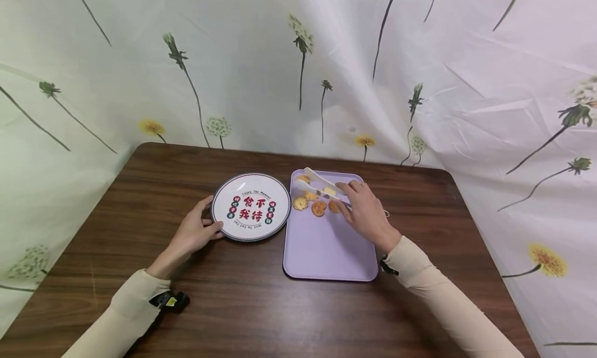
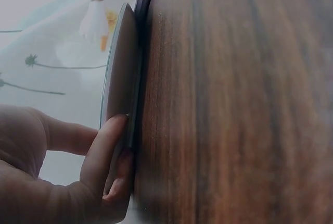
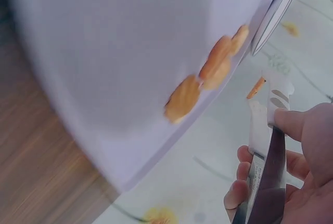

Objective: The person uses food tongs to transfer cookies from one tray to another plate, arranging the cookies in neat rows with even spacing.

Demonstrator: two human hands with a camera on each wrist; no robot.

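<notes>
My left hand (image 1: 211, 216) grips the near-left rim of a round white plate (image 1: 251, 206) with red characters, which lies flat on the wooden table (image 1: 233, 306). In the left wrist view the fingers (image 2: 106, 153) curl round the plate's edge (image 2: 122, 78). My right hand (image 1: 349, 196) holds white tongs (image 1: 322, 184) over the far end of a lilac tray (image 1: 326, 249). Several orange cookies (image 1: 319, 208) lie on the tray beside the tongs' tips. The right wrist view shows the tongs (image 3: 270, 112) held in that hand, above the cookies (image 3: 182, 99) on the tray (image 3: 130, 47).
A flower-printed sheet (image 1: 298, 62) hangs close behind and around the table. The tray's near half holds nothing. A black wrist strap (image 1: 170, 300) sits on my left sleeve. The table's right corner (image 1: 448, 174) is rounded.
</notes>
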